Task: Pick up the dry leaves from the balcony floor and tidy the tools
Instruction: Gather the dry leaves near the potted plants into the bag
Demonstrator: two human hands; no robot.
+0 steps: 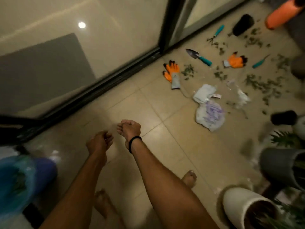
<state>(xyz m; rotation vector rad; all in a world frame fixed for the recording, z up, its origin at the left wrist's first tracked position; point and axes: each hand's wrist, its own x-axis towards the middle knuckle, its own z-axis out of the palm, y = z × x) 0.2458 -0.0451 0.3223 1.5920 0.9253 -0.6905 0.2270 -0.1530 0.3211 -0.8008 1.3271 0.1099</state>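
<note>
Dry leaves (262, 85) lie scattered over the tiled floor at the upper right, with a smaller clump (188, 71) beside an orange glove (172, 71). A second orange glove (236, 61), a teal-handled trowel (198, 56), a small hand rake (217, 33) and a thin teal tool (260, 61) lie among them. My left hand (99, 141) hangs low in the middle with loosely curled fingers and holds nothing. My right hand (130, 129), a black band on its wrist, is curled into a fist just beside it, with nothing seen in it. Both are far from the leaves.
Crumpled white bags (209, 114) lie on the floor. A black pot (242, 24) lies tipped near an orange bottle (283, 13). A grey pot (280, 164), a white pot (239, 204) and plants crowd the right edge. A blue bag (14, 179) sits left. A door track (99, 90) runs diagonally.
</note>
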